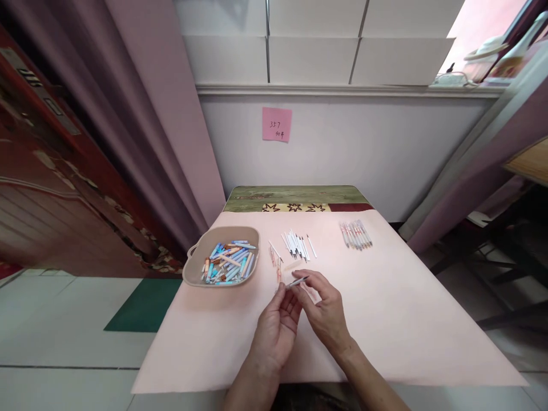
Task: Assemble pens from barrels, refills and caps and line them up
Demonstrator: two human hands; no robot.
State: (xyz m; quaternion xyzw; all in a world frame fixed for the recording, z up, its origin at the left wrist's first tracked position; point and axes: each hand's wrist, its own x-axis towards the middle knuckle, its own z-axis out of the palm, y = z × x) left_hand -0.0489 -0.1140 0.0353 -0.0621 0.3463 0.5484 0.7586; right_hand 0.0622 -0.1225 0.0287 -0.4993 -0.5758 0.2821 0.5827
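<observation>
Near the middle of the pink-covered table [385,331], my left hand [278,328] is palm up, its fingertips closed on the left end of a slim pen part [297,281]. My right hand [323,305] pinches the same part from the right, near its dark tip. Just beyond my hands lie a few clear barrels with orange-red print [279,269]. Behind them is a loose pile of white refills [295,244] with dark tips. Several clear pens [356,234] lie side by side at the back right.
A beige basket [190,273] full of blue, orange and brown pen parts stands on the left of the table. The table's green patterned back edge [295,194] meets a white wall with a pink note [277,124]. Purple curtains [171,114] hang at the left.
</observation>
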